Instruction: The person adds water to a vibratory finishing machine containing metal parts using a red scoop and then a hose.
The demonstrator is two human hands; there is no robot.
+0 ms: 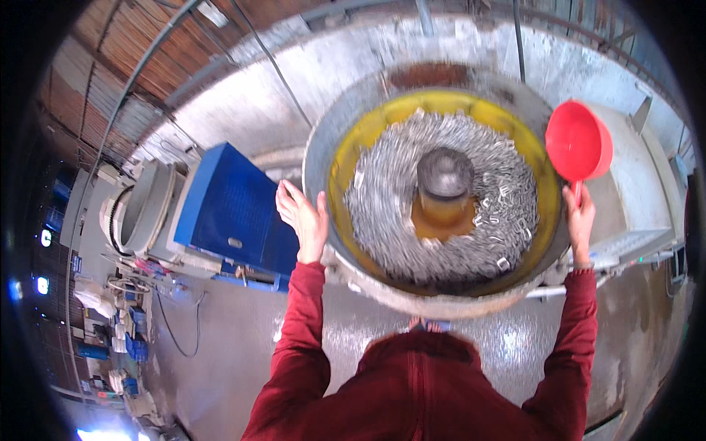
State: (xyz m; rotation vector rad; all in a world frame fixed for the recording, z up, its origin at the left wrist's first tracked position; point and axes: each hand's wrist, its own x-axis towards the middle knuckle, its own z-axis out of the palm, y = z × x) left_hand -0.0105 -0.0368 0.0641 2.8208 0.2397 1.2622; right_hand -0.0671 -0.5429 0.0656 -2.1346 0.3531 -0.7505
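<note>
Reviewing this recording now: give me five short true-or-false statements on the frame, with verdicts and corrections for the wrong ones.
1. The right hand holds a red scoop by its handle. True.
2. The left hand is clenched around a tool. False: it is open, with nothing held.
3. Small metal pieces surround the central post. True.
4. The tub has a blue inner lining. False: the lining is yellow.
5. A blue box stands left of the tub. True.

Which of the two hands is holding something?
The right hand: it grips the red dipper by its handle. The left hand, by contrast, is open and empty.
</note>
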